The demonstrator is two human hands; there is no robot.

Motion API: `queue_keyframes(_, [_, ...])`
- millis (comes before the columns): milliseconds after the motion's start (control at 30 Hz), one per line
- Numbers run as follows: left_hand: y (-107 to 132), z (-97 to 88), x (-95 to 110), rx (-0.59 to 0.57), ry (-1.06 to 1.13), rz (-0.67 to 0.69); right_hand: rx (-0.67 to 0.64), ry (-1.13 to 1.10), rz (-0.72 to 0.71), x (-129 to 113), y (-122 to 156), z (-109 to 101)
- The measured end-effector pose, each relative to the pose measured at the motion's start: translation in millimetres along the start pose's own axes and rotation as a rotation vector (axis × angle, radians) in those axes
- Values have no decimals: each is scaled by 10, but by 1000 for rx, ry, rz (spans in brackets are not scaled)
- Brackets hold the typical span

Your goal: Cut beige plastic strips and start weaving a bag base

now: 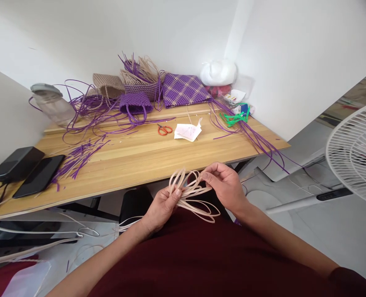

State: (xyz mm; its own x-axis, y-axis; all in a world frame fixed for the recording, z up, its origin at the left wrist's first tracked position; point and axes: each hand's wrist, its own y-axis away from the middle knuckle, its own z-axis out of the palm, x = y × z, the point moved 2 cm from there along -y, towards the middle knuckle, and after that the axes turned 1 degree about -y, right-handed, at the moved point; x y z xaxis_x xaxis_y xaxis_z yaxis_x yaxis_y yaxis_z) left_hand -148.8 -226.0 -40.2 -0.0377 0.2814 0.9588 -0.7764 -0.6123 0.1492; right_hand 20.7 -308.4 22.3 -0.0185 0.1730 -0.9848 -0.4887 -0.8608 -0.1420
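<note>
1. White walls corner a wooden table beyond the fingers, strewn with purple strips and scissors.
2. Left hand fingers pinch shut on the cream strip loops; right hand fingers grip their top.
3. Loops look light, springy and slippery; best held at the crossing.
4. Open room lies below the table edge; a fan stands right.

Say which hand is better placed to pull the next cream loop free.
Right, probably. The right hand pinches the top of the cream strip loops with its fingertips, while the left hand clamps the bundle's base as an anchor.
</note>
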Motion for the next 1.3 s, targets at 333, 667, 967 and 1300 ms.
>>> queue_keyframes(333, [-3, -6, 9, 82, 20, -22, -92, 226, -378, -57, 160, -19])
queue_keyframes(667, [-7, 2, -4, 172, 72, -30, -441, 250, -42, -213, 233, 20])
queue_keyframes(967, [-7, -32, -12, 260, -59, 44, -151, 60, 375, 28, -46, -20])
queue_keyframes(1300, [19, -35, 47, 192, -225, 168, -187, 557, 55, 78, -152, -48])
